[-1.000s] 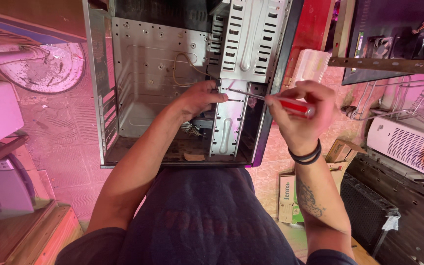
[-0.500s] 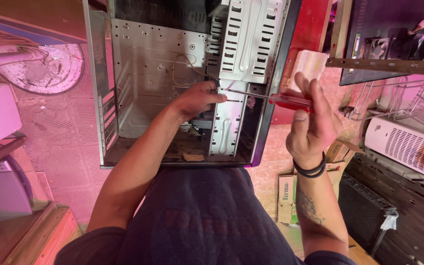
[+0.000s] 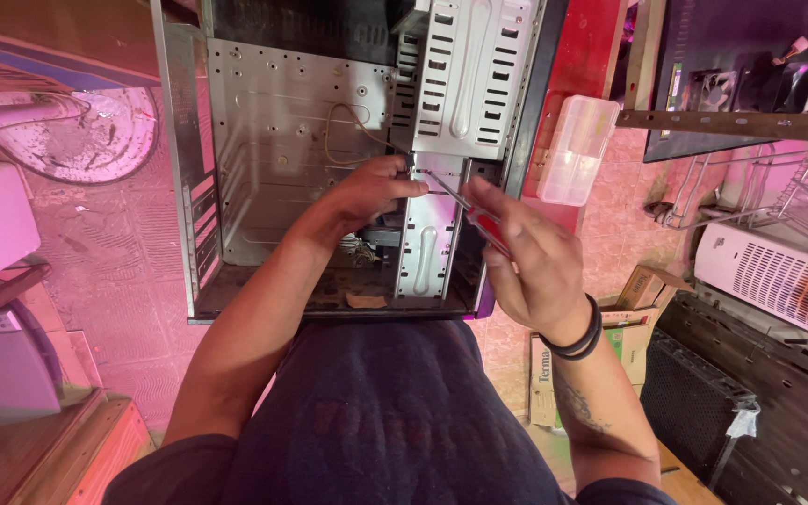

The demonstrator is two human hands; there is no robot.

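An open metal computer case [image 3: 273, 140] lies on the floor in front of my knees, its bare tray facing up. My left hand [image 3: 367, 192] reaches inside, fingertips pinched against the perforated drive cage [image 3: 460, 84] near a loose thin cable [image 3: 343, 131]. My right hand [image 3: 530, 257] grips a screwdriver with a red handle [image 3: 488, 229]; its metal shaft slants up-left and its tip meets the cage right beside my left fingertips. A black band circles my right wrist.
A clear plastic box [image 3: 577, 150] rests on the red surface right of the case. Cardboard boxes [image 3: 633, 309], a white vented appliance [image 3: 778, 276] and a wire rack stand at the right. A round grey disc [image 3: 95, 140] lies at the left.
My right hand turned and moved left, closer to the case; the screwdriver went from lying level to slanting up-left. My left hand stayed in the case.
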